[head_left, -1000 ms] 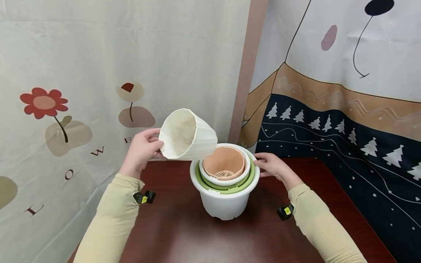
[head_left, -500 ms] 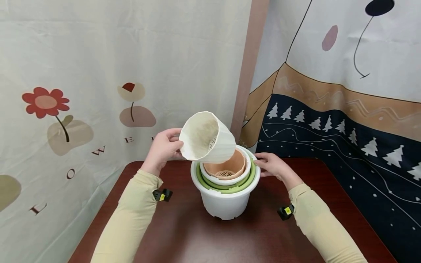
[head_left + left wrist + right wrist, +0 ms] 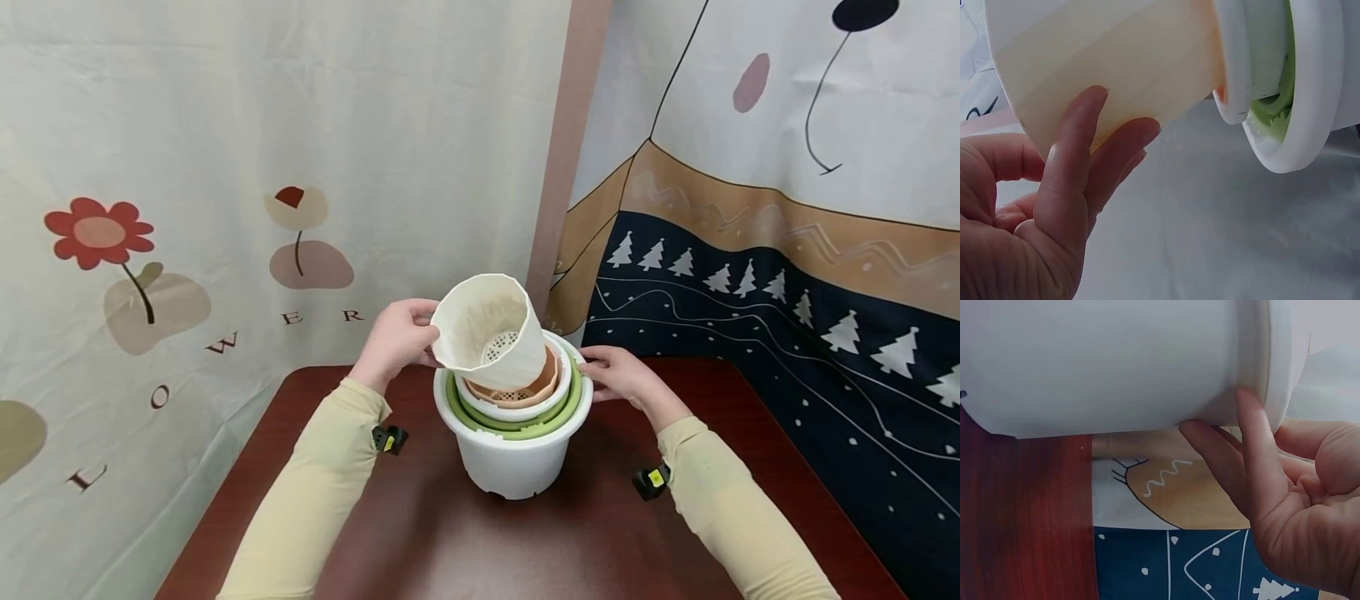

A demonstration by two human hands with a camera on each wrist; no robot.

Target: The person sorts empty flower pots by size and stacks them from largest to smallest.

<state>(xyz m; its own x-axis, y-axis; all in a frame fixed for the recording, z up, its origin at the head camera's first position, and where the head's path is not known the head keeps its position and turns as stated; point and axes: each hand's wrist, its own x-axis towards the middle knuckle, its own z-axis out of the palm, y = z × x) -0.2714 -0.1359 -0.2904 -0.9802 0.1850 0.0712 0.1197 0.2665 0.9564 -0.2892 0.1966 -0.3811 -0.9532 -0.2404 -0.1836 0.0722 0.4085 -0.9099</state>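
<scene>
My left hand [image 3: 399, 340] pinches the rim of a cream flower pot [image 3: 528, 354] with a faceted wall and a holed bottom. The pot is tilted, its mouth towards me and the left, its base entering the terracotta-coloured pot [image 3: 552, 379]. That pot sits inside a smaller white pot [image 3: 517, 414], which is nested in green pots [image 3: 532, 432] within a large white pot [image 3: 513, 467] standing upright. On the right side, my right hand [image 3: 618, 379] grips the large pot's rim; in the right wrist view the fingers [image 3: 1254, 444] lie under the rim against the outer wall.
The nest stands on a dark red-brown table [image 3: 480, 550]. Behind it hangs a pale curtain [image 3: 420, 125] with flower prints; a dark blue patterned cloth [image 3: 750, 333] hangs along the right side and reaches close to the table's right edge.
My left hand has carried the cream pot right and down, from beside the nest into the mouth of the terracotta-coloured pot, and tipped it more upright. The right hand has stayed on the rim.
</scene>
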